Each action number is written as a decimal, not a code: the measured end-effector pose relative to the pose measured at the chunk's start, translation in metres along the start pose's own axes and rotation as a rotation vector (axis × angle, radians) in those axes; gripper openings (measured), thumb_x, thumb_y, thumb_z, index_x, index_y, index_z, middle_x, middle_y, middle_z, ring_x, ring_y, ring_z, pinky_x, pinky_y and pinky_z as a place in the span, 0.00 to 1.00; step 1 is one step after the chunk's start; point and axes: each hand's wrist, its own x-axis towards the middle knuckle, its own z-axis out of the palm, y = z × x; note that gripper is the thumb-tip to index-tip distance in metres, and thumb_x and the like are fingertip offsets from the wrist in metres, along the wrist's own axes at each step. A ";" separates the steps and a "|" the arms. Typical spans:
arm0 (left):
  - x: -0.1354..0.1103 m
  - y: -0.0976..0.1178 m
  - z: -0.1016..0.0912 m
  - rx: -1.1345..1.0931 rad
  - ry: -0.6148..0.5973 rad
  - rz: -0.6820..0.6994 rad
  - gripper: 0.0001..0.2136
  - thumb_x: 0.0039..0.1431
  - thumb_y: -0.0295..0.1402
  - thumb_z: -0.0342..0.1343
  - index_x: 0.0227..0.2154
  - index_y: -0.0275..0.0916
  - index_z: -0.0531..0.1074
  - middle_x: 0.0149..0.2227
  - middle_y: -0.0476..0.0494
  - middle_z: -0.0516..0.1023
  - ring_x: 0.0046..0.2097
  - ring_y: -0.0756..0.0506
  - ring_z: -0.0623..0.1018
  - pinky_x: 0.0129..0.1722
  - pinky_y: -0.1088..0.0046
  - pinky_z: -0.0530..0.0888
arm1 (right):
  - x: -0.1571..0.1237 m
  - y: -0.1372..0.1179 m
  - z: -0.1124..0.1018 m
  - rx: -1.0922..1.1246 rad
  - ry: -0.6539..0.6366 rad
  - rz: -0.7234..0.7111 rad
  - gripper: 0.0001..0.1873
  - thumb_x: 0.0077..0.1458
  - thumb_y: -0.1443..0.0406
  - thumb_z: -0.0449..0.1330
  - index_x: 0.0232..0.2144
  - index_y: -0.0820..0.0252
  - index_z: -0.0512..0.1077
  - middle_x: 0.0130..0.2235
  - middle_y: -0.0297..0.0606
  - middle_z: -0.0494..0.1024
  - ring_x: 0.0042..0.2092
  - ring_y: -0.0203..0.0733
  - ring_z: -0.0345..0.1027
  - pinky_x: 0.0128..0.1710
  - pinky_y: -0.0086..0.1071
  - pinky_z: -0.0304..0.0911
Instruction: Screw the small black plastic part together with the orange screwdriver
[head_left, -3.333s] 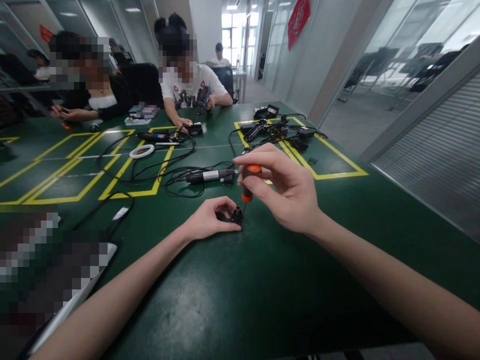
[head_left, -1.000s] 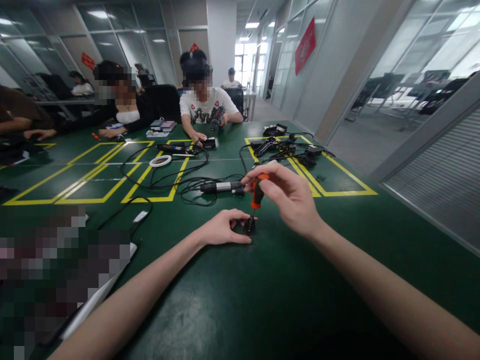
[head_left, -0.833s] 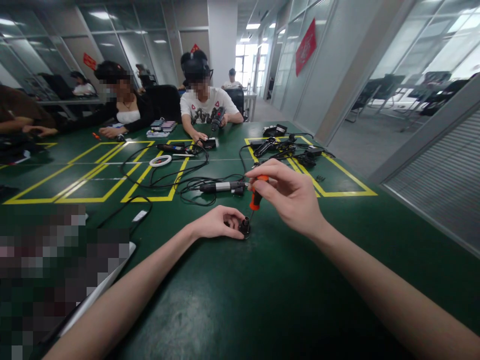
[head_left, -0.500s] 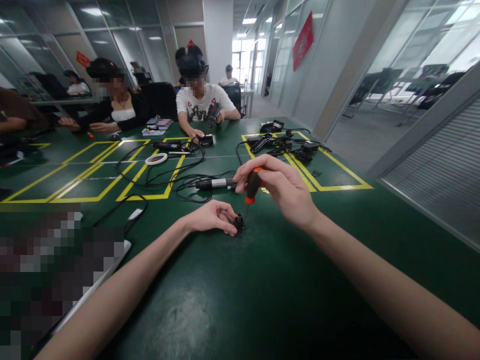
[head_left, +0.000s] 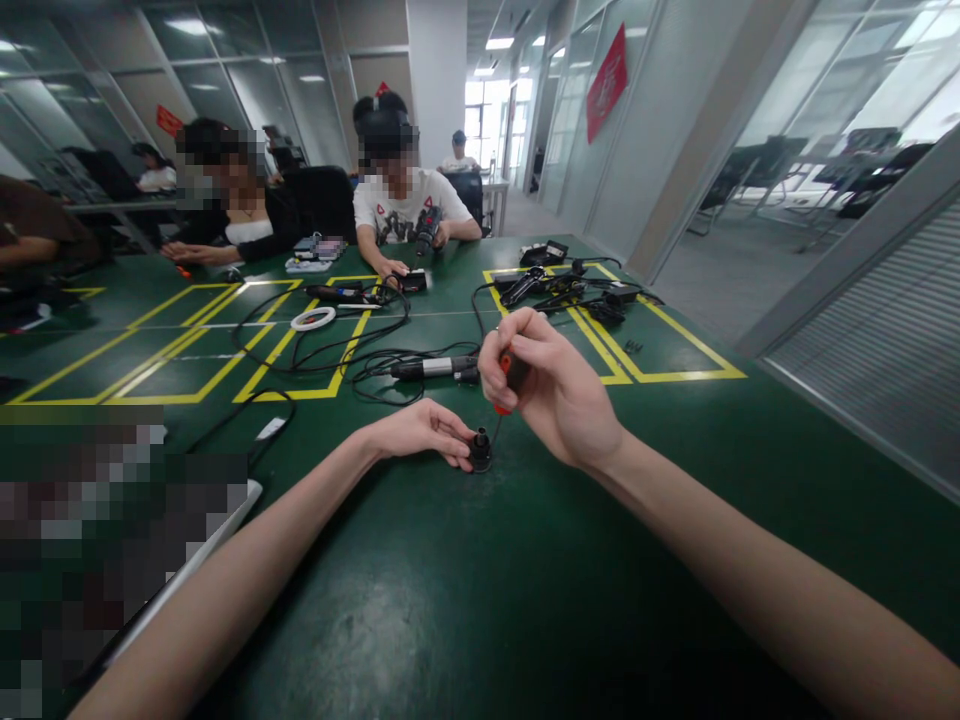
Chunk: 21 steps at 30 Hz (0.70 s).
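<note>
My left hand [head_left: 427, 433] is closed at the fingertips on a small black round part [head_left: 481, 452] with a short upright post, standing on the green table [head_left: 420, 580]. Above and to its right, my right hand [head_left: 559, 385] grips a screwdriver [head_left: 504, 398] with a black and orange handle. Its thin shaft points down to the right side of the black part; whether the tip sits in a screw is too small to tell. Behind my hands lies a silver and black cylindrical tool [head_left: 435, 368] with a coiled black cable.
Black cables and a white tape ring [head_left: 313, 318] lie at the left centre. Black devices with cords [head_left: 525, 285] sit at the back right inside yellow tape lines. Across the table a person [head_left: 412, 205] holds a drill. A blurred-out area with a pale edge [head_left: 187, 570] fills the left.
My right hand has rolled about the screwdriver handle, its fingers now curled further round it. The screwdriver leans slightly more to the right. My left hand and the black part stay nearly still.
</note>
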 end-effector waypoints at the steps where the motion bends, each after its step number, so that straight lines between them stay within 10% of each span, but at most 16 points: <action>1: 0.000 0.000 -0.001 -0.007 -0.009 -0.001 0.19 0.45 0.41 0.77 0.37 0.33 0.83 0.34 0.39 0.87 0.35 0.44 0.86 0.38 0.71 0.81 | 0.001 0.000 -0.001 -0.014 -0.001 -0.005 0.10 0.59 0.59 0.60 0.29 0.55 0.64 0.27 0.30 0.70 0.25 0.35 0.58 0.27 0.32 0.54; 8: 0.002 0.000 -0.001 0.061 -0.020 -0.009 0.27 0.42 0.34 0.78 0.48 0.35 0.82 0.34 0.42 0.87 0.35 0.47 0.85 0.40 0.75 0.79 | 0.000 0.003 -0.001 0.015 -0.041 0.006 0.17 0.63 0.52 0.60 0.28 0.56 0.68 0.23 0.28 0.61 0.24 0.34 0.48 0.25 0.31 0.47; 21: 0.005 -0.001 0.004 0.020 0.016 -0.005 0.25 0.35 0.40 0.81 0.31 0.35 0.75 0.28 0.44 0.84 0.30 0.46 0.85 0.32 0.75 0.78 | 0.002 0.006 -0.004 -0.062 -0.027 0.020 0.19 0.62 0.47 0.60 0.31 0.55 0.70 0.24 0.30 0.63 0.26 0.37 0.54 0.26 0.33 0.53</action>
